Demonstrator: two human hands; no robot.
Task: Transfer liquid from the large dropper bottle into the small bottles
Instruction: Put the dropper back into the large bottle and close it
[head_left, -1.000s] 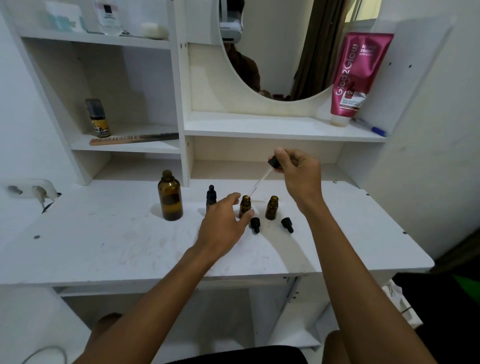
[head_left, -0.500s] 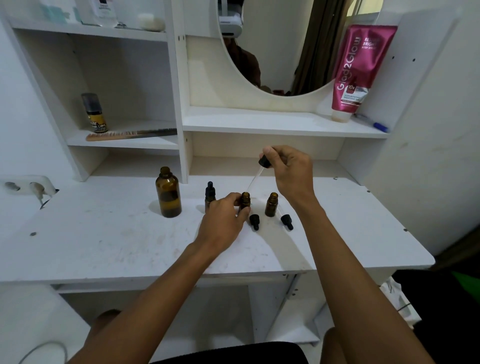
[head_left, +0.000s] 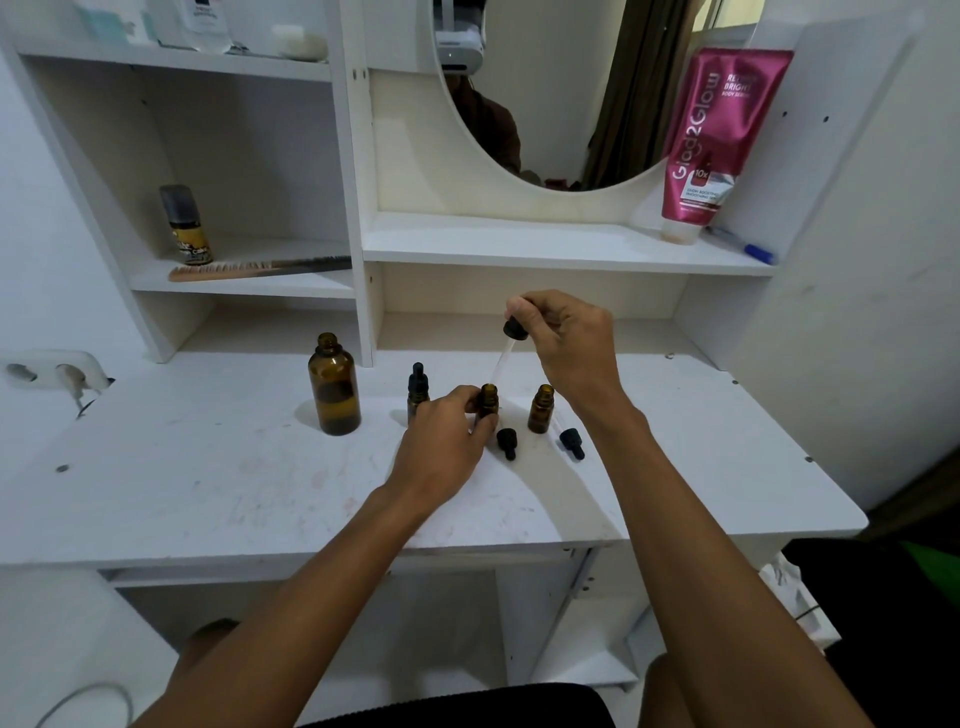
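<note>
I am watching the left hand (head_left: 441, 441) hold the middle small bottle (head_left: 488, 401) where it stands on the white counter (head_left: 208, 493). Its fingers (head_left: 462, 393) curl round the amber glass with the thumb on the near side, and the open mouth shows above them. The right hand (head_left: 566, 348) hangs above and a little behind. Its fingers (head_left: 525, 310) pinch the black rubber bulb of the dropper (head_left: 513, 329). The glass tube slants down and to the left, with its tip right at the mouth of that bottle. I cannot tell whether the tip is inside the neck or just over it.

The large bottle (head_left: 334, 387) stands upright and uncapped on the counter, well to the left of the hands, with dark liquid in roughly its lower half. Between it and the left hand stands a capped small bottle (head_left: 417, 383), partly hidden by the knuckles. Just right of the held one stands an open small bottle (head_left: 540, 411), which nothing touches. A loose black cap (head_left: 506, 442) lies on the counter near the left thumb, and a second cap (head_left: 571, 442) lies below the right wrist.

On the shelves I see a pink tube (head_left: 719, 140) with a pen (head_left: 743, 247) beside it, and a comb (head_left: 249, 270).
</note>
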